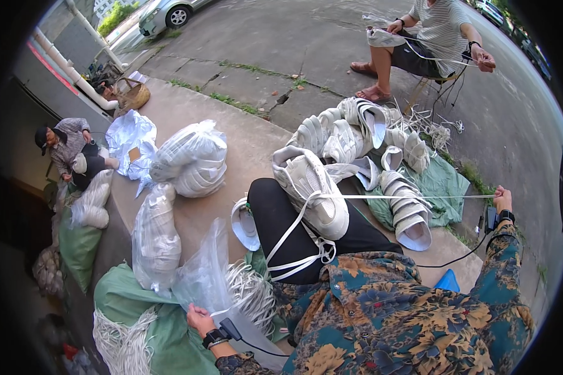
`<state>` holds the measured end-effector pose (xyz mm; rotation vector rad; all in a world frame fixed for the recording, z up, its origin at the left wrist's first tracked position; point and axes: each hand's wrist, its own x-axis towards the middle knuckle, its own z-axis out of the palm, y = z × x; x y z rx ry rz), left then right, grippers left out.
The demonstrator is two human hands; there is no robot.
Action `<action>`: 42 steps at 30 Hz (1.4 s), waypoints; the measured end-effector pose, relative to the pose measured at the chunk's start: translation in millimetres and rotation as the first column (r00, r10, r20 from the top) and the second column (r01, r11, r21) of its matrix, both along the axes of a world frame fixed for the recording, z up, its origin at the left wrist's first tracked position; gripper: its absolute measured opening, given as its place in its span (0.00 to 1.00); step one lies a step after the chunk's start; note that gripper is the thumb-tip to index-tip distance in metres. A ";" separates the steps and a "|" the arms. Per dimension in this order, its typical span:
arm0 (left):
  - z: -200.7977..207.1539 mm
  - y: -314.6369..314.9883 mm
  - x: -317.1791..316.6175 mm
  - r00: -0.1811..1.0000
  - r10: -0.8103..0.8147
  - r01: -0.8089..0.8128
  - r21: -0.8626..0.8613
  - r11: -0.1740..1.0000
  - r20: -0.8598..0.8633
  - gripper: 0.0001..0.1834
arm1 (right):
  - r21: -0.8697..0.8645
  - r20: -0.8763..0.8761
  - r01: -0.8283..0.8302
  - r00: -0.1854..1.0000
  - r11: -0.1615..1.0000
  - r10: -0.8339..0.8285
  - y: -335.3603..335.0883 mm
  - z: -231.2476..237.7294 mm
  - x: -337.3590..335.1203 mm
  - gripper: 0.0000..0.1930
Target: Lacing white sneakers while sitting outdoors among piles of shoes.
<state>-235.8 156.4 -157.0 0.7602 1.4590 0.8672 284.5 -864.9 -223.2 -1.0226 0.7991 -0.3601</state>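
Observation:
A white sneaker (316, 194) rests on my lap, its toe toward me. From its eyelets a white shoelace (413, 197) stretches straight out to the right, where my right hand (503, 200) grips its end with closed fingers. More lace hangs in loose loops over my dark trousers beside the shoe. Low on the left, my left hand (201, 320) is closed with fingers pinched, and a short white strand shows at them, seemingly lace. It is beside a clear plastic bag (207, 265) and a green sack (122, 290) with bundles of white laces (122, 337) on it.
Stacked white shoe uppers (406, 209) lie on green sacking (444, 187) at right. Stuffed clear bags (191, 159) stand at left. One person sits far right with a shoe and lace; another sits far left. A black cable (450, 265) runs from my right wrist.

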 end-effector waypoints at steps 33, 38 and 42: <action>105.7 -222.3 327.6 0.124 -0.274 0.978 0.165 -0.131 -0.954 0.06 | -0.059 0.034 -0.959 0.275 0.277 0.961 553.8 115.1 -88.2 0.11; 110.7 -218.1 318.0 0.405 -0.322 0.851 0.481 -0.210 -0.856 0.13 | -0.253 0.098 -0.960 0.101 0.123 0.990 637.7 137.9 -101.1 0.11; 114.8 -200.0 319.8 0.256 -0.263 0.832 0.351 -0.429 -0.930 0.14 | -0.390 0.027 -0.919 0.054 0.060 0.998 651.1 133.3 -96.6 0.12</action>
